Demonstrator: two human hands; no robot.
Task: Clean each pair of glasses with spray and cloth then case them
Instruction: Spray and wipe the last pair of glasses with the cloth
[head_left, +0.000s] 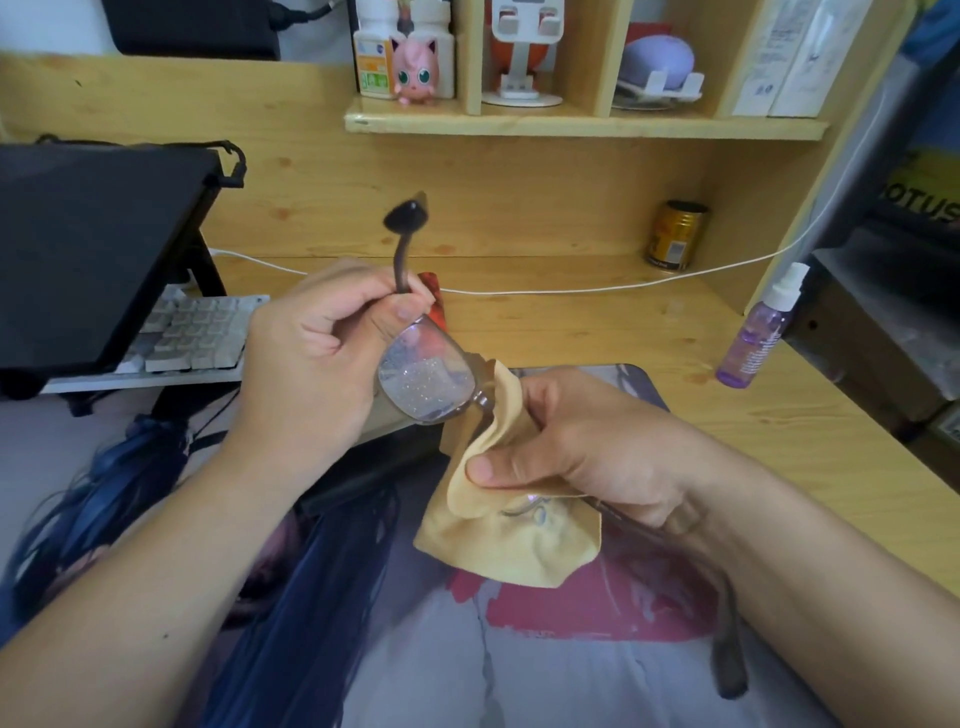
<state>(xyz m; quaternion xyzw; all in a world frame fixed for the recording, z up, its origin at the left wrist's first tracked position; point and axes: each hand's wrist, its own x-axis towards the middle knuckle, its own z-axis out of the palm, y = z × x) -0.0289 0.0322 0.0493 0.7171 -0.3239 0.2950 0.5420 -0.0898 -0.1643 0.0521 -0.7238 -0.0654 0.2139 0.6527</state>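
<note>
Head view: one pair of glasses, one yellow cloth, one spray bottle standing on the counter at right, well apart. Left hand fingers pinch the glasses' temple; right hand fingers clasp the cloth around the other lens, above a printed mat.

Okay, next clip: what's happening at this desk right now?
A person is partway through cleaning a pair of glasses. The left hand grips the frame by one temple, and the visible lens is speckled with spray droplets. The right hand pinches a yellow cloth around the other lens. The purple spray bottle stands on the wooden desk to the right, untouched. No case is clearly visible.
</note>
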